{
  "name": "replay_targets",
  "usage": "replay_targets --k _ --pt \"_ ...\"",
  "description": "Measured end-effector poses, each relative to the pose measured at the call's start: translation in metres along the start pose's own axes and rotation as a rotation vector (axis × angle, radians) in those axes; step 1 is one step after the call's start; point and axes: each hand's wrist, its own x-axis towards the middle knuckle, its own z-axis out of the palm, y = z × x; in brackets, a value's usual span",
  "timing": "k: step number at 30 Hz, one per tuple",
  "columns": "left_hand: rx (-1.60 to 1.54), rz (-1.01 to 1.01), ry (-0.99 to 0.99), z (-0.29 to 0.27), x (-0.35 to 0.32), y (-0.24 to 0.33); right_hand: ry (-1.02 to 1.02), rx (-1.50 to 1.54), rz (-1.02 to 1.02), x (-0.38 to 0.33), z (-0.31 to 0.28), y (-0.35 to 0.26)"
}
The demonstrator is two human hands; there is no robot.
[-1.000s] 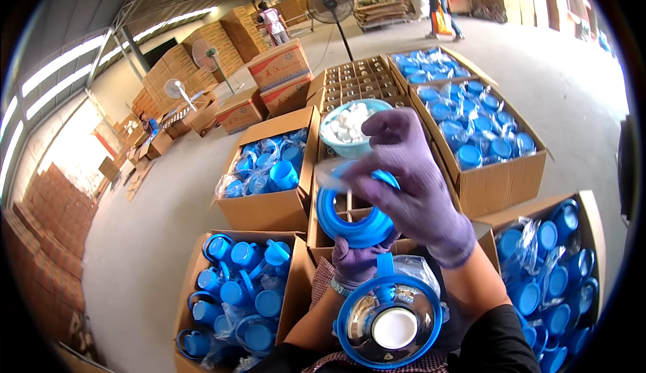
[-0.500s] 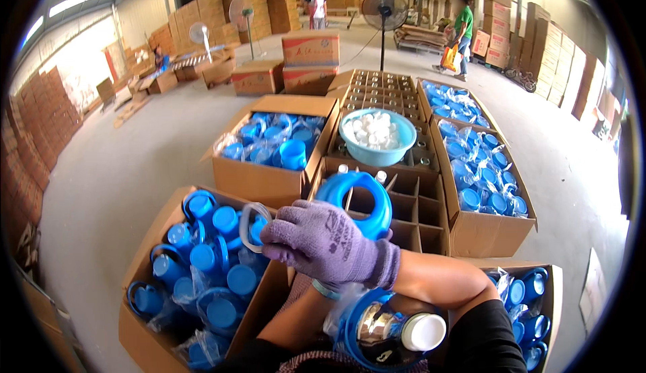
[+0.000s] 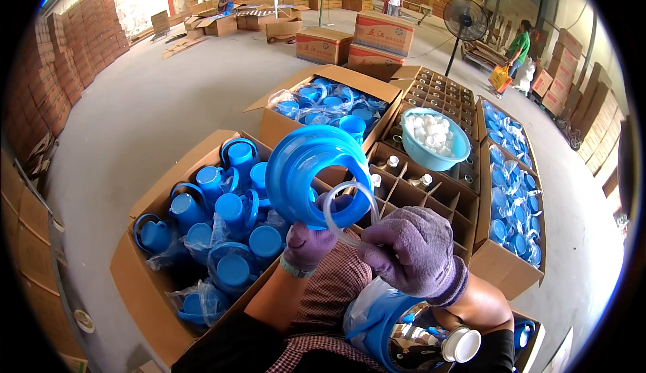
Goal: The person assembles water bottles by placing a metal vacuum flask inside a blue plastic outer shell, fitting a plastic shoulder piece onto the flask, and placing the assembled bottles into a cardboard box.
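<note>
My left hand (image 3: 308,245), in a purple glove, grips the lower edge of a blue plastic ring-shaped part (image 3: 282,171) with a wide opening. A translucent ring gasket (image 3: 330,215) is pinched between the thumb and fingers of my gloved right hand (image 3: 414,252). It overlaps the blue part's opening in view; whether they touch I cannot tell. Under my right forearm, against my body, leans a blue vacuum flask shell (image 3: 370,326) with a silvery liner (image 3: 417,343) and a white cap (image 3: 461,344) on its end.
At left stands a carton (image 3: 134,272) of blue flask parts, some in plastic bags. Ahead are another filled carton (image 3: 279,127), a divided carton (image 3: 464,201) with silvery bottles, and a light-blue basin (image 3: 457,157) of white caps. More filled cartons (image 3: 508,255) line the right. A fan (image 3: 465,19) and people are farther off.
My right hand has moved right and down with the gasket. The blue ring part has come nearer and turned its opening, and my left hand now shows beneath it. The view has swung left.
</note>
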Motion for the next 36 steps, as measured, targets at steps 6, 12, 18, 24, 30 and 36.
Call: replay_targets --k 6,12,18,24,30,36 --pt "0.047 0.041 -0.233 0.026 0.017 0.005 0.034 0.002 0.060 0.000 0.000 -0.003" --pt "-0.052 -0.004 -0.226 0.032 0.014 -0.001 0.087 -0.014 0.044 0.001 -0.001 -0.007" --pt "0.063 -0.021 -0.093 0.029 0.006 -0.004 0.050 0.035 0.125 0.000 -0.004 -0.009" --pt "0.074 -0.013 -0.120 0.030 0.008 -0.006 0.055 0.038 0.135 -0.002 -0.007 -0.008" --pt "-0.010 -0.008 -0.097 0.038 0.009 -0.012 0.056 0.053 0.142 -0.003 -0.005 -0.006" --pt "-0.040 -0.037 -0.060 0.031 0.002 -0.011 0.082 0.030 0.154 -0.004 -0.006 -0.007"
